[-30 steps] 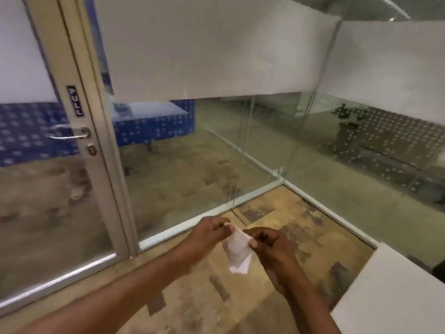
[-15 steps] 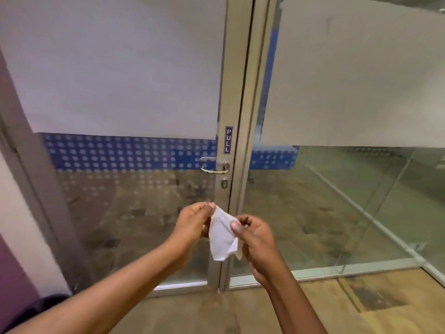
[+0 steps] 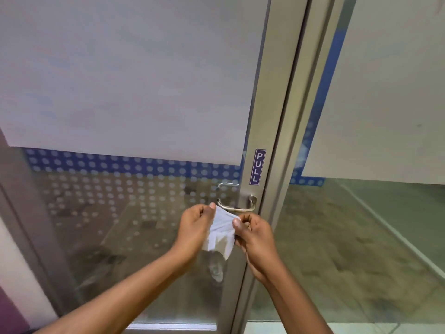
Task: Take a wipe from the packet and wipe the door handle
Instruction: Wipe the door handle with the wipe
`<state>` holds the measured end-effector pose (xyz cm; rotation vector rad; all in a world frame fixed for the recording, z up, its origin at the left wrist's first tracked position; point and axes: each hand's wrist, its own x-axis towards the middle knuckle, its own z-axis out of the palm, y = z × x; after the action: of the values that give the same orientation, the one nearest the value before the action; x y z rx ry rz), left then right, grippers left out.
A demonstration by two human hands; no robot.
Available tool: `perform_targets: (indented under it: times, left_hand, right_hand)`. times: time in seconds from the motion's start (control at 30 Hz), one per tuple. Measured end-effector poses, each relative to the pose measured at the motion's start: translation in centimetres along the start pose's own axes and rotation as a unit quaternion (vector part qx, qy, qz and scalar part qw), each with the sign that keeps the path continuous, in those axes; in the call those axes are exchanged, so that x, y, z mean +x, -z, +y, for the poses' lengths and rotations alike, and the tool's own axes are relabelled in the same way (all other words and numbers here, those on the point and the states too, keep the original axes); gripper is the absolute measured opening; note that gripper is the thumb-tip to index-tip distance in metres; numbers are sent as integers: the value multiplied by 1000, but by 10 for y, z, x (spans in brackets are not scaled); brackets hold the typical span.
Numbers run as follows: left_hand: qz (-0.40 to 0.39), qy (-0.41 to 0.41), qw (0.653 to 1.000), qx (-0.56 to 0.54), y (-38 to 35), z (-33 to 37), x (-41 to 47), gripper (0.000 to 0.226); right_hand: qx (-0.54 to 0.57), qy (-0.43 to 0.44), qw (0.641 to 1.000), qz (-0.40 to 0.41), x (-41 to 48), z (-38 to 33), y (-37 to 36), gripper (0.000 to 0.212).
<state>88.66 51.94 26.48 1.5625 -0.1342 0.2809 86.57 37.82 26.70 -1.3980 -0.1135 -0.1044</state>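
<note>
1. One wipe (image 3: 220, 233), one handle (image 3: 237, 205), one PULL sign (image 3: 256, 167), two hands.
2. The left hand (image 3: 196, 227) is curled nearly closed, pinching the wipe's upper left edge between thumb and fingers.
3. The right hand (image 3: 255, 233) is likewise curled, pinching the wipe's right edge.
4. The wipe is stretched between both hands just below the handle, its lower part hanging loose.
5. Both forearms reach up from the bottom edge, meeting below the handle.
6. The sign sits just above the handle.
</note>
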Motion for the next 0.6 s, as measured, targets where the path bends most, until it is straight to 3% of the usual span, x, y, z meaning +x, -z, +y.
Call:
perform_targets:
  times: [0.1, 0.27, 0.37, 0.47, 0.6]
  left_hand:
    - [-43, -3, 998, 52, -7, -19, 41, 41]
    - [-126, 154, 980, 15, -21, -63, 92, 29]
    - [-171, 186, 965, 69, -30, -87, 111, 21]
    - [-174, 160, 968, 84, -40, -97, 122, 24]
    - [-155, 9, 970, 187, -37, -109, 136, 18]
  right_hand:
    - [5, -34, 999, 18, 45, 16, 19, 14]
    - [-28, -74, 994, 74, 90, 53, 38, 22]
    - [-41, -88, 988, 118, 105, 67, 46, 25]
    - [-67, -87, 978, 179, 113, 76, 54, 23]
    - [-124, -16, 950, 287, 135, 75, 77, 21]
